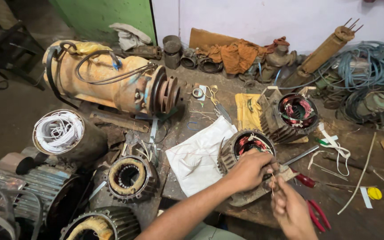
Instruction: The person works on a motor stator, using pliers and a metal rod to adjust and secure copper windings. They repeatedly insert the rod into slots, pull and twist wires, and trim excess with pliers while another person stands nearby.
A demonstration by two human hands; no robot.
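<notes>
- The motor stator (245, 149), finned and grey with copper windings in its bore, is gripped at its near rim by the left hand (250, 171), whose fingers are curled over the edge.
- A thin wire lead (273, 186) runs down from that rim, just right of the left hand (its long axis near vertical).
- The lead is pinched between the fingertips of the right hand (290, 209), which lies below and right of the stator.
- Red-handled pliers (318, 215) lie just right of it.
</notes>
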